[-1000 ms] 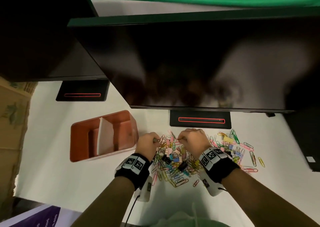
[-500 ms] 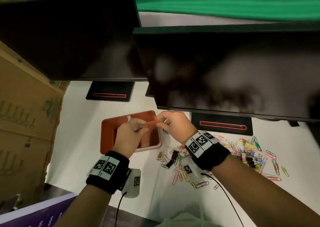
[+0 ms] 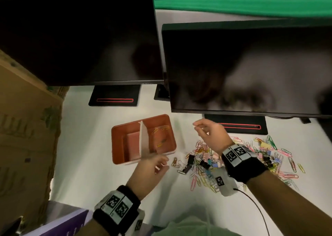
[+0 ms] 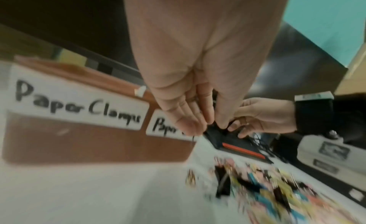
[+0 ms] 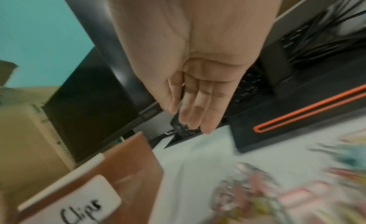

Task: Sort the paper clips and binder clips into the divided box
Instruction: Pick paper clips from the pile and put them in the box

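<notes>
The brown divided box (image 3: 116, 146) stands left of centre, split by a white divider (image 3: 143, 142). A few paper clips (image 3: 155, 131) lie in its right compartment; the left one shows none. Labels on the box front (image 4: 79, 143) read "Paper Clamps" and "Paper…". A pile of coloured paper clips (image 3: 239, 162) with black binder clips (image 3: 190, 158) among them lies to the right. My left hand (image 3: 164, 163) hovers at the box's near right corner, fingers relaxed and empty. My right hand (image 3: 197, 126) hangs above the table right of the box, its fingers (image 5: 190, 116) straight and empty.
Two dark monitors (image 3: 242, 70) hang over the back of the white table, their black stands (image 3: 239, 126) behind the box and the pile. Cardboard boxes (image 3: 27, 128) wall off the left side. A purple item (image 3: 59, 225) lies at the near left edge.
Half a second ago both hands pinched clips over the box. Now the clips lie in the right compartment, and both hands have opened and drawn back, the right one toward the pile.
</notes>
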Motion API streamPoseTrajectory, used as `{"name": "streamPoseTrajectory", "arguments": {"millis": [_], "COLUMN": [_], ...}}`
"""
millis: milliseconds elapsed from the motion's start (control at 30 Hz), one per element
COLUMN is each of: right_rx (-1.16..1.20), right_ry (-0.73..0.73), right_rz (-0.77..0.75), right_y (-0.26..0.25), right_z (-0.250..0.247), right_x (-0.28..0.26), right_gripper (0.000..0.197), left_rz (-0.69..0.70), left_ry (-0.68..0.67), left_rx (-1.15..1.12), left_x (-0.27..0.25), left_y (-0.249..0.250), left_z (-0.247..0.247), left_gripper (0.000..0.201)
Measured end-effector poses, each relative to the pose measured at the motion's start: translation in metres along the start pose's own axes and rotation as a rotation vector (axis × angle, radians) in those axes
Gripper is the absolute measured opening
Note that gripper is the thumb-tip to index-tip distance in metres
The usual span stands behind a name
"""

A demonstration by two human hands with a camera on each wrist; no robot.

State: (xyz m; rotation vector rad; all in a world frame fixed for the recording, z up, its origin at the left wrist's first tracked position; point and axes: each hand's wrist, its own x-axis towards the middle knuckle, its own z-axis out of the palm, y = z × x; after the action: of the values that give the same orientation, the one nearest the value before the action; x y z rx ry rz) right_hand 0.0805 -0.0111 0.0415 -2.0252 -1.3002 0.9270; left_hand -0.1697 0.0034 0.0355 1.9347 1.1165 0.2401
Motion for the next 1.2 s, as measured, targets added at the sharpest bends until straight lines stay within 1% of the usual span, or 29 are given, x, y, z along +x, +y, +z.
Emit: {"name": "streamPoseTrajectory", "arguments": {"millis": [67,100,167,233,300,367,400,500,600,700,767,833,900,1000,1100,1200], "right_rx": [-0.111,-0.167,-0.275,-0.334,-0.377,-0.424,-0.441,-0.468,-0.455,-0.361,-0.315,-0.339,-0.396,-0.451,-0.517,-0.531], "right_ry": [-0.03,-0.069,-0.156,-0.213,-0.262,-0.312,-0.329,-0.336,-0.337,-0.322,-0.324,-0.35,-0.405,-0.413,-0.439,-0.429], "right_rz": [0.063,0.091,0.117,0.119,0.126,0.136,0.14,0.127,0.127,0.159,0.191,0.191,0.175,0.137,0.138,0.121], "right_y": [0.02,0.028,0.039,0.043,0.047,0.053,0.055,0.059,0.063,0.067,0.069,0.067,0.063,0.06,0.063,0.068], "right_z": [-0.007,-0.009,-0.011,-0.01,-0.008,-0.007,-0.007,-0.005,0.003,0.008,0.009,0.007,0.004,0.004,0.007,0.006], "right_x": [-0.006,-0.009,-0.014,-0.016,-0.012,-0.005,-0.002,0.003,0.004,0.004,0.005,0.008,0.009,0.009,0.006,0.003], "right_gripper": [0.023,0.027,0.035,0.039,0.043,0.053,0.054,0.049,0.056,0.051,0.042,0.029,0.022,0.02,0.022,0.024], "left_rz": [0.015,0.013,-0.017,-0.037,-0.02,0.003,0.005,0.021,0.055,0.048,0.019,-0.009,0.008,0.007,-0.017,-0.018], "left_ry": [-0.12,-0.179,-0.261,-0.302,-0.308,-0.268,-0.246,-0.194,-0.125,-0.085,-0.062,-0.048,-0.053,-0.063,-0.058,-0.044], "left_rx": [0.109,0.172,0.227,0.26,0.322,0.359,0.343,0.283,0.213,0.164,0.136,0.138,0.172,0.22,0.21,0.185], "left_x": [-0.001,0.001,0.006,0.013,0.018,0.023,0.026,0.032,0.036,0.038,0.041,0.042,0.042,0.041,0.041,0.041], "left_y": [-0.013,-0.019,-0.025,-0.027,-0.026,-0.027,-0.027,-0.025,-0.021,-0.021,-0.022,-0.022,-0.023,-0.026,-0.028,-0.024], "left_z": [0.017,0.026,0.04,0.052,0.062,0.069,0.072,0.078,0.083,0.085,0.086,0.086,0.087,0.091,0.092,0.09], "left_gripper": [0.03,0.04,0.057,0.068,0.072,0.069,0.066,0.057,0.046,0.039,0.03,0.023,0.019,0.017,0.01,0.007]}}
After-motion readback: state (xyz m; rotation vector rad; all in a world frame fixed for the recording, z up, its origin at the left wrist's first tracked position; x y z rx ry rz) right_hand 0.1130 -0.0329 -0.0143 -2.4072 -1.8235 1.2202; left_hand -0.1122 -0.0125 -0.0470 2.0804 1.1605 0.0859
